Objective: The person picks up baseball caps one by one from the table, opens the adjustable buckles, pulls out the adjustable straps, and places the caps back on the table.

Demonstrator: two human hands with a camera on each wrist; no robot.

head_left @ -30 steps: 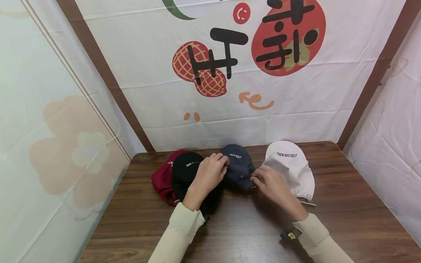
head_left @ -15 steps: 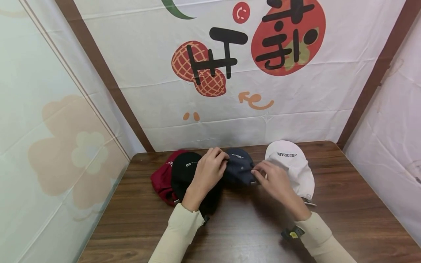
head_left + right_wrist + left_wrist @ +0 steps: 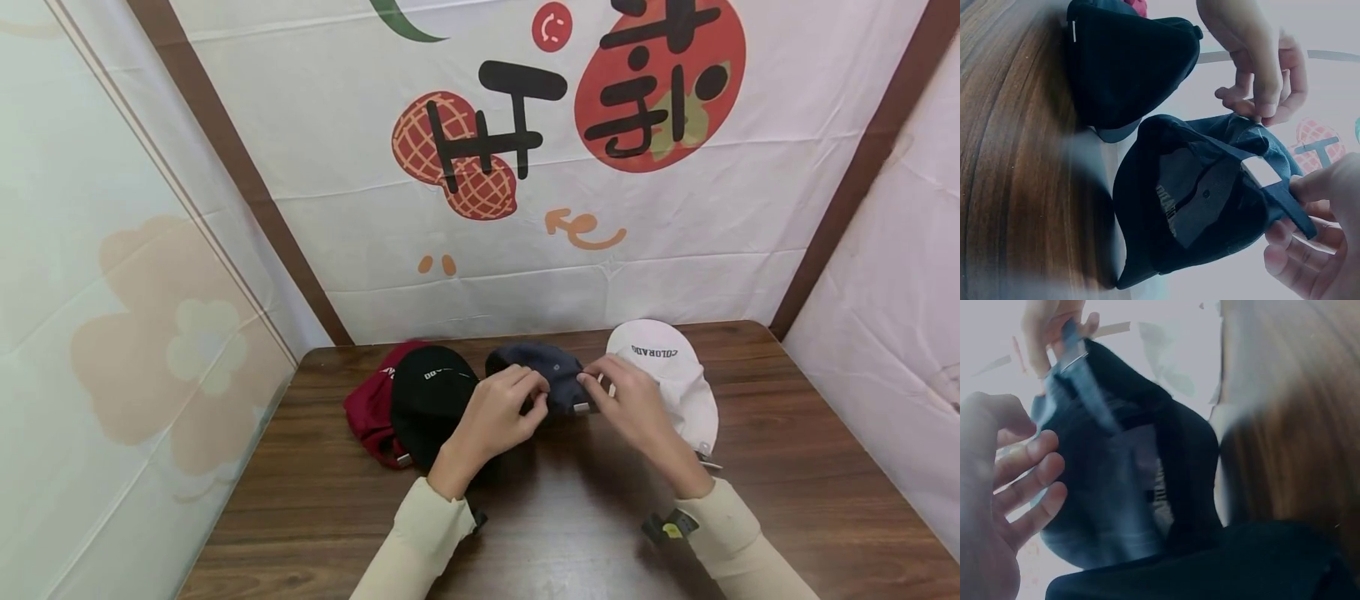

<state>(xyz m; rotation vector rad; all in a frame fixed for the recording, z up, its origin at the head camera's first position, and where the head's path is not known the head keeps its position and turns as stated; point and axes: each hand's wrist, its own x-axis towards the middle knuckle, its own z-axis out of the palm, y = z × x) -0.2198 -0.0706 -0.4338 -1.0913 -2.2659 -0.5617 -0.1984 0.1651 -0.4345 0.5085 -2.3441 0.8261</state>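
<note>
In the head view a navy baseball cap is held between both hands at the back of the table. My left hand pinches the left side of its edge with thumb and fingertips, as the right wrist view shows. My right hand pinches the other side, by the adjuster strap and its pale buckle. The cap's open underside and inner label face the right wrist camera. Left of it lies a black cap, partly over a dark red cap.
A white cap lettered COLORADO lies just beyond my right hand. The brown wooden table reaches back to a white printed curtain. Fabric walls with brown posts stand at both sides.
The navy cap has turned, its lettering dropping out of the head view. My left hand has moved right and toward me; my right hand has shifted slightly up and right.
</note>
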